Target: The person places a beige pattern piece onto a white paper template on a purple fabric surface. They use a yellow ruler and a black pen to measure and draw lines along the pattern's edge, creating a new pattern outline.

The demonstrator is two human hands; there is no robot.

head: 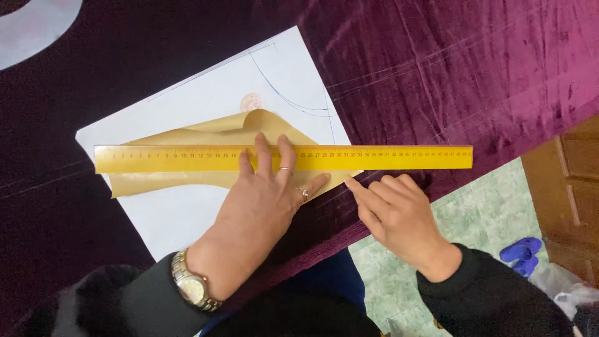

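A long yellow ruler (387, 157) lies across a tan paper pattern piece (187, 181) that rests on a white paper sheet (181, 218) with drawn curved lines. My left hand (262, 200) lies flat with spread fingers, pressing down on the ruler and the tan piece near the ruler's middle; it wears rings and a metal wristwatch. My right hand (396, 215) is just below the ruler's right half, its index finger pointing at the corner of the tan piece. Whether it holds a small marker is hidden.
Everything lies on dark purple velvet fabric (468, 68) with faint chalk lines, spread over a table. Right of the table edge are a green tiled floor (493, 212), a wooden cabinet (571, 187) and a blue slipper (523, 253).
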